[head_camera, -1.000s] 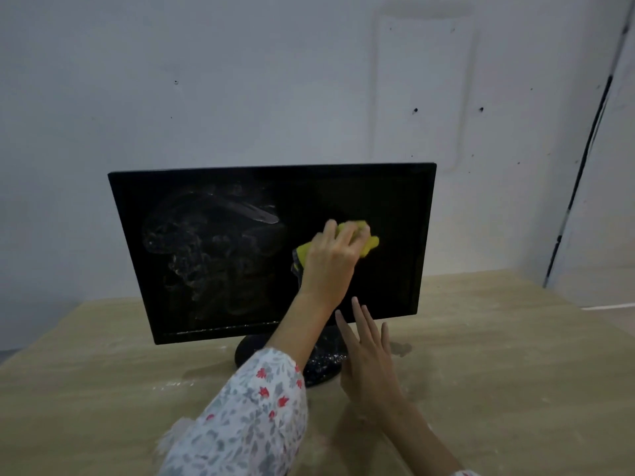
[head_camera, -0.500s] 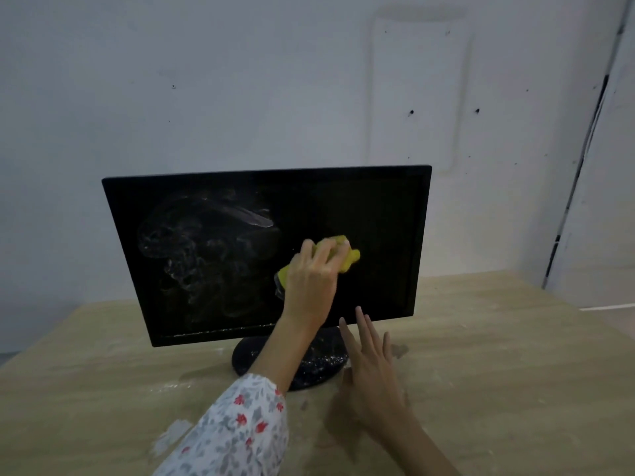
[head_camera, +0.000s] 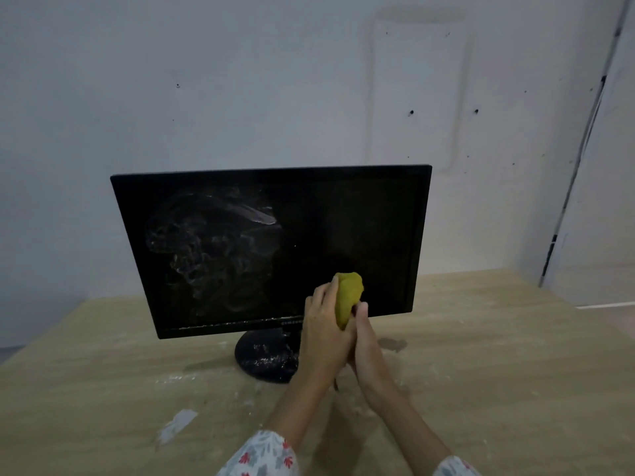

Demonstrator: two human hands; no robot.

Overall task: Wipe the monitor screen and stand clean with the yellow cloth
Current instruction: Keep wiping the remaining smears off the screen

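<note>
The yellow cloth (head_camera: 347, 297) is bunched into a lump and held between both hands in front of the lower right part of the monitor (head_camera: 271, 249); whether it touches the glass cannot be told. The left hand (head_camera: 324, 333) grips it with fingers curled over its left side, and the right hand (head_camera: 366, 348) presses against it from the right, thumb up along the cloth. The dark screen shows pale swirled smears across its left half, while the right half looks darker and plainer. The monitor stands upright on a round black stand (head_camera: 266, 355) speckled with white flecks, set toward the far edge of the tabletop (head_camera: 498, 372). White powdery marks lie on the tabletop before the stand. Floral sleeves (head_camera: 263, 455) show at the near edge.
</note>
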